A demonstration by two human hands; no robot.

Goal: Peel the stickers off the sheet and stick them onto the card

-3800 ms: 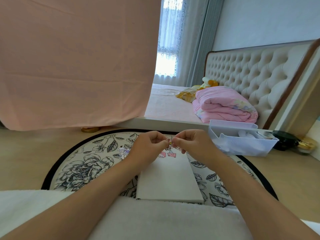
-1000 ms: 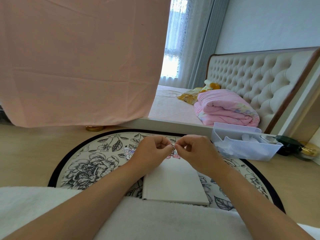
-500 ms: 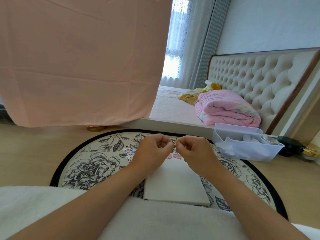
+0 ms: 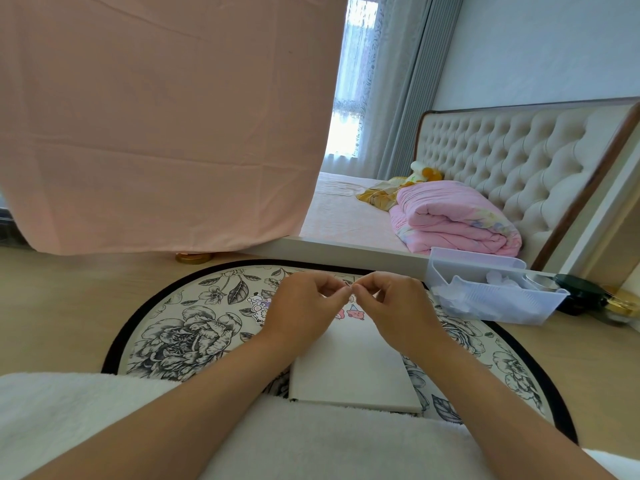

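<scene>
Pinching one tiny pale sticker [image 4: 350,289] between left grip [image 4: 304,308] and right grip [image 4: 398,306], fingertips meeting, just above the white card [image 4: 349,368] lying on a floral rug [image 4: 180,337]. Pink cartoon stickers [image 4: 356,312] stuck at its far end.

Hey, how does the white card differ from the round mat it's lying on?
The card is a plain white rectangle, while the mat is round and printed with black-and-white flowers inside a black rim. The mat is much the larger of the two and spreads past the card to the left and right. Both lie flat, with the card resting on top of the mat.
</scene>
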